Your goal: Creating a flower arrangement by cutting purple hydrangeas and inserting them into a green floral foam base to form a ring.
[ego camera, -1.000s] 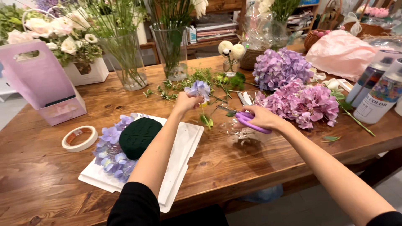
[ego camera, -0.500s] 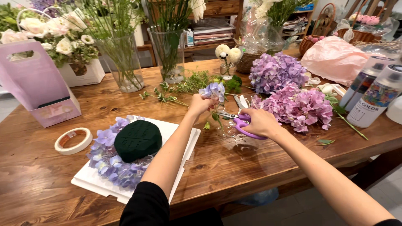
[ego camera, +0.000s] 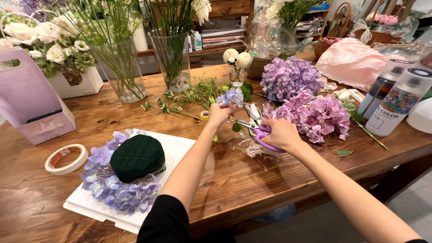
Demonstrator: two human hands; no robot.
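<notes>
My left hand [ego camera: 219,114] pinches a small pale-blue hydrangea sprig [ego camera: 230,96] above the wooden table [ego camera: 234,184]. My right hand [ego camera: 280,133] grips purple-handled scissors [ego camera: 256,125], whose blades point at the sprig's stem. To the left, a dark green foam block [ego camera: 137,157] sits on a white board [ego camera: 175,146], ringed on its left and front by lilac hydrangea florets [ego camera: 108,189]. Big purple and pink hydrangea heads [ego camera: 306,103] lie just right of my hands.
Glass vases of green stems [ego camera: 119,72] stand at the back. A pink gift box [ego camera: 31,101] and a tape roll [ego camera: 66,159] are at the left. Two spray cans [ego camera: 396,101] stand at the right, with pink tissue paper [ego camera: 351,60] behind them. Green cuttings [ego camera: 189,101] litter the middle.
Both hands have stayed together at the sprig, and the scissors have closed in on its stem. The camera view has shifted a little to the left.
</notes>
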